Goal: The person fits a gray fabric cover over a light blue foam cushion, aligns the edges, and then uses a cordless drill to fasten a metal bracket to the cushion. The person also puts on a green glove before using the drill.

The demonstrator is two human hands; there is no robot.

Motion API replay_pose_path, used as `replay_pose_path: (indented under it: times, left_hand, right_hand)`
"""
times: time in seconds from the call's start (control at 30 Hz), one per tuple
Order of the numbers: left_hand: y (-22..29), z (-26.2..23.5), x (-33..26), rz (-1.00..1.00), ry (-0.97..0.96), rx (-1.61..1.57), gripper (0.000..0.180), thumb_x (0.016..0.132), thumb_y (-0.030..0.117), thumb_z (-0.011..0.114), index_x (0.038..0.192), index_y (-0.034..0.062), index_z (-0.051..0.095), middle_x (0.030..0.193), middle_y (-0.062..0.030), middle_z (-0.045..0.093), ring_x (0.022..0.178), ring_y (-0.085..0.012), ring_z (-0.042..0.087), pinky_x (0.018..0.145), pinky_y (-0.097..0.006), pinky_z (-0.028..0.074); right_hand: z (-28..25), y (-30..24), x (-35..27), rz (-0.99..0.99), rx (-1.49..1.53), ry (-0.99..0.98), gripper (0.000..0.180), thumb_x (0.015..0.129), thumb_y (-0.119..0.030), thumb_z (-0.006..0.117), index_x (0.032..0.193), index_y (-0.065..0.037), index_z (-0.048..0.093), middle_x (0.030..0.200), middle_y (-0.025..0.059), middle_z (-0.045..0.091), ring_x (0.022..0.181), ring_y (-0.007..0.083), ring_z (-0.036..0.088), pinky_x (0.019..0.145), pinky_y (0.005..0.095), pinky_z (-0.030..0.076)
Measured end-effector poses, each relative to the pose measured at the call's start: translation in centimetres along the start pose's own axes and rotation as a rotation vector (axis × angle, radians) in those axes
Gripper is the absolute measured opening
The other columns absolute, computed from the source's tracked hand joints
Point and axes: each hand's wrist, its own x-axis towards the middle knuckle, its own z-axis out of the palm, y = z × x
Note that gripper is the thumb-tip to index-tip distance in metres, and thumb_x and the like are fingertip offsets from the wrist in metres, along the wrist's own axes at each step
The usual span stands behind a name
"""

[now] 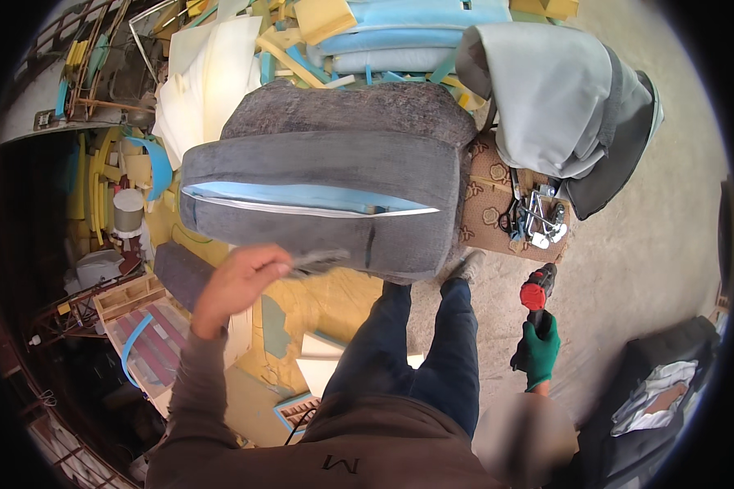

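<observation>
A large grey upholstered cushion (326, 175) stands in front of me. Its cover gapes along one seam and shows light blue foam (294, 196) inside. My left hand (238, 284) is raised just below the cushion's lower edge. Its fingers pinch a small grey strip (318, 262), which is too blurred to identify and reaches toward the cover. My right hand is out of view. My legs in blue jeans (420, 350) stand under the cushion.
Another person's green-gloved hand (538, 352) holds a red power drill (537, 292) at the right. A patterned stool (497, 213) carries metal tools (540, 216). Grey fabric (559, 98) is piled behind it. Foam offcuts (220, 73) and a wooden frame (130, 297) lie at the left.
</observation>
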Motion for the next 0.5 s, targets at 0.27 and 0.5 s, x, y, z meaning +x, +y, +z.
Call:
replay_pose_path:
  times: [0.27, 0.5]
  left_hand:
    - [-13.7, -9.5, 3.2, 0.099, 0.086, 0.288, 0.018, 0.107, 0.015, 0.072, 0.108, -0.003, 0.072, 0.092, -0.0136, 0.071, 0.085, -0.0244, 0.067, 0.08, -0.04, 0.055]
    - [-25.0, -16.9, 14.5, 0.095, 0.01, 0.119, 0.01, 0.102, 0.01, 0.073, 0.099, 0.0002, 0.072, 0.084, -0.0041, 0.067, 0.082, -0.0142, 0.061, 0.076, -0.037, 0.051]
  right_hand:
    - [7.8, -1.7, -2.0, 0.007, 0.022, 0.027, 0.036, 0.097, -0.009, 0.075, 0.133, -0.005, 0.07, 0.085, 0.0002, 0.065, 0.063, 0.0098, 0.059, 0.058, 0.0332, 0.05]
    - [11.6, 1.3, 0.2, -0.052, -0.433, 0.117, 0.051, 0.09, -0.038, 0.084, 0.13, -0.008, 0.072, 0.106, 0.0248, 0.077, 0.107, 0.0475, 0.07, 0.094, 0.0582, 0.055]
